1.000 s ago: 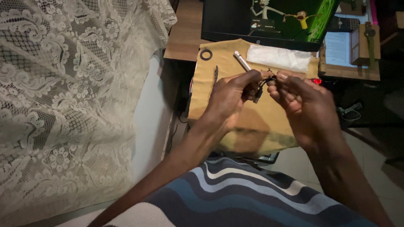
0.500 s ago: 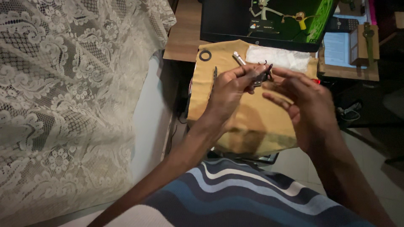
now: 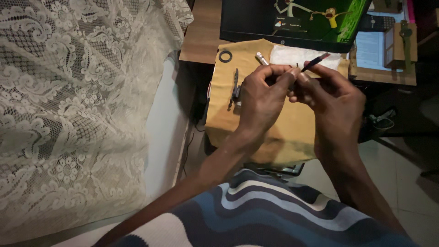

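Note:
My left hand (image 3: 264, 97) and my right hand (image 3: 330, 93) meet above a tan cloth (image 3: 279, 123) spread over a surface in front of me. Both pinch a small dark part with thin wires (image 3: 292, 75) between the fingertips. A thin black and red wire or rod (image 3: 315, 61) sticks up and to the right from my right fingers. A small silver cylinder (image 3: 262, 58) lies on the cloth just beyond my left hand. A dark slim tool (image 3: 235, 88) lies on the cloth to the left of that hand.
A black ring (image 3: 225, 56) lies at the cloth's far left corner, a white folded plastic sheet (image 3: 297, 54) at its far right. Behind stand a monitor (image 3: 292, 20) on a wooden desk (image 3: 201, 34) and a wooden stand (image 3: 398, 41). A lace curtain (image 3: 77, 105) hangs left.
Both hands have moved up and away from me and closed together on the small part. The thin black and red piece now sticks out from my right fingers.

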